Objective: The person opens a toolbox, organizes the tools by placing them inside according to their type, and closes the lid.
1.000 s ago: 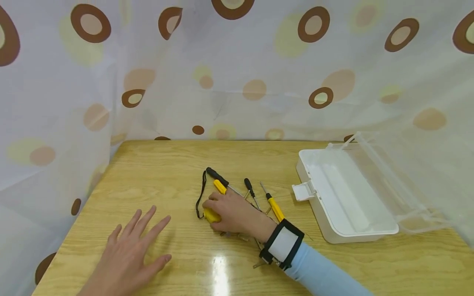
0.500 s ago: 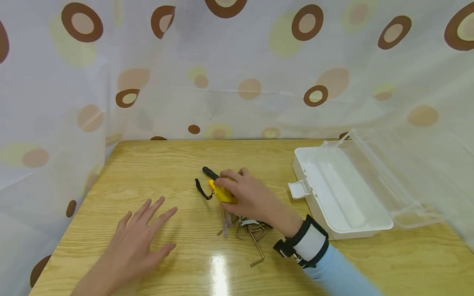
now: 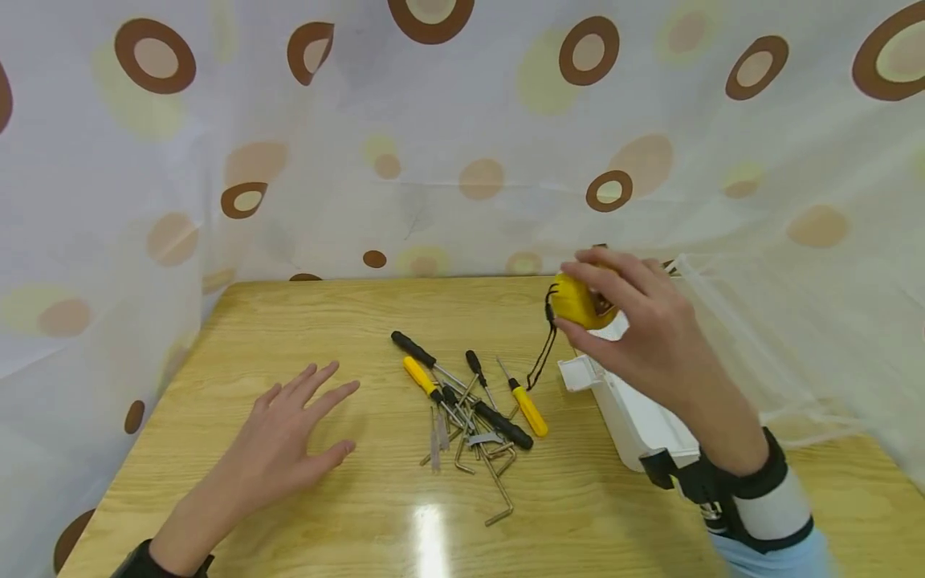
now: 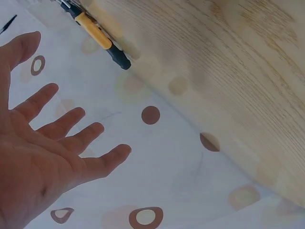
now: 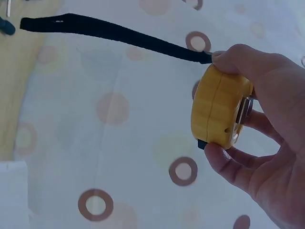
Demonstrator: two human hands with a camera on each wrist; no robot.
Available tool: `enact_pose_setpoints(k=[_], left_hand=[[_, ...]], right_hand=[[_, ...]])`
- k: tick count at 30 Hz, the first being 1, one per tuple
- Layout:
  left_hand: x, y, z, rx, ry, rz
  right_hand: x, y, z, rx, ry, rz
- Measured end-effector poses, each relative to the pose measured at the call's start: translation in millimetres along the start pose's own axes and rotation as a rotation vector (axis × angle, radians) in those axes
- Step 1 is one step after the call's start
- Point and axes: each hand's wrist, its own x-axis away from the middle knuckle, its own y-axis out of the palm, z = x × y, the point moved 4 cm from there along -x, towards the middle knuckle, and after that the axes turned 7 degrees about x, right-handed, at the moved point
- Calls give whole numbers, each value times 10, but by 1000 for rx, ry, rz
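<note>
My right hand grips a yellow tape measure between thumb and fingers, raised above the near-left part of an open white toolbox. In the right wrist view the tape measure shows its black wrist strap stretching out to the left. My left hand hovers over the table's left side with fingers spread, holding nothing. Between the hands lies a loose pile of screwdrivers, among them a yellow-handled screwdriver and a black-handled one, with several bent hex keys.
The toolbox's clear lid leans back to the right against the patterned curtain. Its white latch sticks out to the left. The wooden table ends at the curtain on the back and left.
My right hand has lifted the tape measure off the tool pile and carried it right and up to the toolbox, uncovering the pile. My left hand has shifted slightly right and up.
</note>
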Motion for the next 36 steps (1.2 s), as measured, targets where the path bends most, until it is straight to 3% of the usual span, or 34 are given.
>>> enact_pose_setpoints(k=[5,10,14,17,22,32,36], left_hand=[[-18,25,5,11,21,6],[-57,36,43,20,42,-6],[-85,70,122,24,77,-28],[-87,97,195,28,102,-36],[-76,118,274,16,106,-61],[0,67,213,-24,90,-17],[20,63,186,-16,83,-10]], right_hand=[[160,-387,251,40,121,81],[359,-681,495,123,258,81],[529,-764,633,172,320,57],[642,-691,677,168,295,23],[820,-399,687,114,174,-73],[1021,112,656,184,10,-407],[1023,238,604,244,33,-532]])
